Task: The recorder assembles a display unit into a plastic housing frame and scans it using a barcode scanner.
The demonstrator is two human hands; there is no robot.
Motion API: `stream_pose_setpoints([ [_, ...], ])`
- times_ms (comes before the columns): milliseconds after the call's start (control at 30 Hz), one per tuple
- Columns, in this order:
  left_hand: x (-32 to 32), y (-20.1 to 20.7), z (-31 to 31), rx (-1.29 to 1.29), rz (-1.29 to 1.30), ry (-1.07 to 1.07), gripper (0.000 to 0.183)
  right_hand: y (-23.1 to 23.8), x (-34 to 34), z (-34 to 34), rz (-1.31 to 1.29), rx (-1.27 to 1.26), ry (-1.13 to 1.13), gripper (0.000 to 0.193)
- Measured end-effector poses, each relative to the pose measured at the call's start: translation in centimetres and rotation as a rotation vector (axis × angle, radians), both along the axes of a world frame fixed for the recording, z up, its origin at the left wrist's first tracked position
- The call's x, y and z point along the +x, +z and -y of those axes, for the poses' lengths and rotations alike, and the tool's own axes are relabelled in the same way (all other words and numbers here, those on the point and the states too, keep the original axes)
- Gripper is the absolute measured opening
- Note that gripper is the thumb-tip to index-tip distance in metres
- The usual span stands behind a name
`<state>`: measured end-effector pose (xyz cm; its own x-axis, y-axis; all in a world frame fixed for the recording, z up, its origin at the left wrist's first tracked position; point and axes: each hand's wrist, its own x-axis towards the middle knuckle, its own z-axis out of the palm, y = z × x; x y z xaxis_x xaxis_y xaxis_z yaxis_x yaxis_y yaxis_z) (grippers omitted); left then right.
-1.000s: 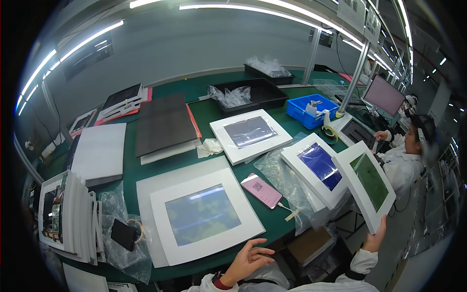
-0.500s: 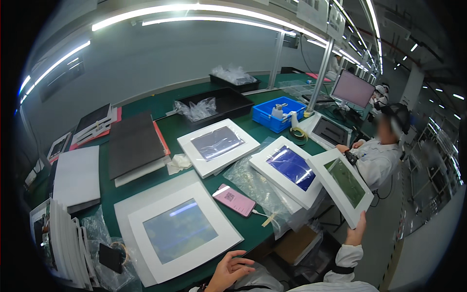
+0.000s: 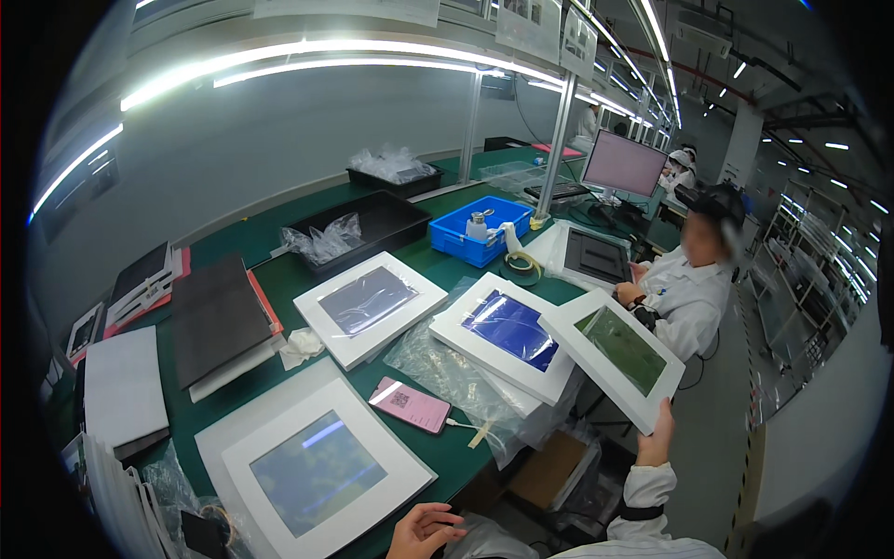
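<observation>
My right hand (image 3: 657, 434) grips the lower edge of a white-framed panel (image 3: 666, 384) with a dark green, glossy window, held tilted off the bench's right side. Its far left corner overlaps another white-framed panel (image 3: 453, 328) with a shiny blue window; whether they touch I cannot tell. Near the bench's front edge, my left hand (image 3: 424, 533) is empty, fingers loosely bent and apart. Closest to it lies a large white-framed panel (image 3: 389, 438) with a pale grey-blue window, on a white sheet. Farther back rests another white-framed panel (image 3: 326, 347) with a film-covered grey window.
A pink-screened phone (image 3: 412, 404) on a white cable lies between the panels, beside clear plastic bags (image 3: 424, 359). Behind are a blue bin (image 3: 456, 247) with a bottle and a black tray (image 3: 396, 219). Dark boards (image 3: 219, 321) stand left. A co-worker (image 3: 694, 289) sits right.
The view has turned right, so the bench things sit farther left in the picture. My right hand still holds the green-windowed panel; my left hand stays near the front edge.
</observation>
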<state>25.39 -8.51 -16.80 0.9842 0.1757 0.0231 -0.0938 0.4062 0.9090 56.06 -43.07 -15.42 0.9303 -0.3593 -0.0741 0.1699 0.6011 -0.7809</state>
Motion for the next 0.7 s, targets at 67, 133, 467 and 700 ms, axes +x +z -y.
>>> stream_pose_setpoints([
  [67, 0.0, -1.0, -0.3, -0.004, 0.056, -0.032, 0.038, 0.0, 0.0, -0.2, 0.004, -0.007, -0.027, 0.041],
  [133, 0.1, -1.3, -0.4, -0.01, 0.015, -0.035, 0.04, 0.2, -0.3, -0.4, 0.016, -0.009, -0.025, 0.041],
  [467, -0.3, 4.0, -0.1, 0.218, -0.179, 0.062, 0.03, 1.0, -1.3, -1.3, 0.018, -0.02, 0.044, 0.04],
  [700, -0.1, 6.7, 0.1, 0.322, -0.259, 0.076, 0.03, 2.5, -2.8, -2.3, 0.041, -0.044, 0.089, 0.039],
])
